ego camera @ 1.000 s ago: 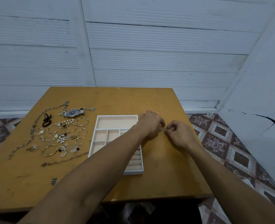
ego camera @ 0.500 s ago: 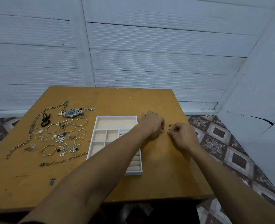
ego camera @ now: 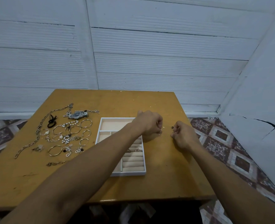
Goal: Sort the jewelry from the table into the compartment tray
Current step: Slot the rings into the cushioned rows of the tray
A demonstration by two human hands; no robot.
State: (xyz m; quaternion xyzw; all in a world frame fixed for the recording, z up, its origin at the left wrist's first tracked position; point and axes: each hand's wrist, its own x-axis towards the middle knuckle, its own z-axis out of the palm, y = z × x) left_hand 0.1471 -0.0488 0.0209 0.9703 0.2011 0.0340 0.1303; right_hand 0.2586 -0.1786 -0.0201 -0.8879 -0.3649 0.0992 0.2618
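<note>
A white compartment tray (ego camera: 128,173) with beige lining sits mid-table; two small pieces lie on its ring rolls. My left forearm crosses over it. My left hand (ego camera: 149,122) hovers just right of the tray and pinches a small ring (ego camera: 160,132). My right hand (ego camera: 184,135) is a short way to the right, pinching another small ring (ego camera: 173,132). A tiny dark piece (ego camera: 172,127) lies on the table between the hands. Loose jewelry covers the table's left side: a watch (ego camera: 78,114), bangles (ego camera: 86,123), pearl pieces (ego camera: 67,139) and a long chain (ego camera: 38,131).
The wooden table (ego camera: 165,175) stands against a white panelled wall (ego camera: 149,54). A black hair tie (ego camera: 51,121) lies among the jewelry. Patterned floor tiles (ego camera: 222,143) show to the right, and a white panel leans at far right.
My two hands were touching around one small piece; they have drawn apart, each now pinching a small ring. The left hand stayed near the tray's right edge.
</note>
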